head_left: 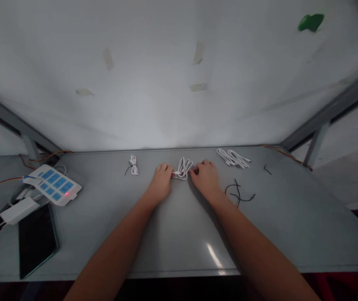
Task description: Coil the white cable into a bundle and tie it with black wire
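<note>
Both hands rest on the grey table (172, 234): left hand (162, 184) pinches one end of the loose white cable (183, 168), right hand (205, 177) grips its other side. Its loops run away from the person, between the 2 hands. Bare tabletop lies toward the near edge. 3 white cable bundles count in all: a tied bundle (133, 164) left, a spread bundle (233, 158) right; 1 black tie (238, 193).

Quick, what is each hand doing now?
Left hand: closed on the white cable.
Right hand: closed on the same cable.
</note>
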